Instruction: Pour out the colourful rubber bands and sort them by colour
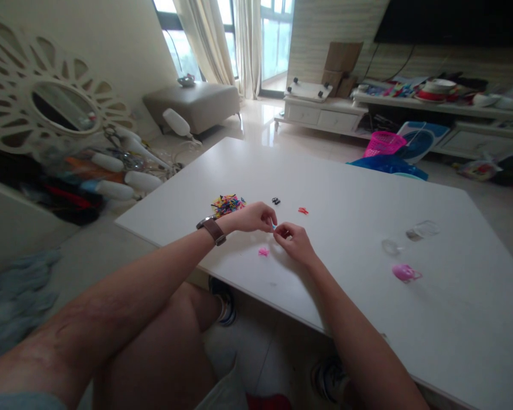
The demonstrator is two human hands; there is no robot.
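Heap of tiny multicoloured plastic clips (228,204) sits at the left of the white surface (350,188), just beyond the left hand (253,217) with the brown-strapped watch. Both hands meet fingertip to fingertip, pinching one small blue clip (274,226) between them; the right hand (294,241) is pinching too. Its long axis is too small to tell, maybe crosswise. A pink clip (263,251) lies just below. No readable writing anywhere.

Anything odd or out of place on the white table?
Nothing damaged or spilled. Small bits lie scattered: pink piece, red piece, black piece, away from the colourful pile. Both hands pinch a tiny blue item.
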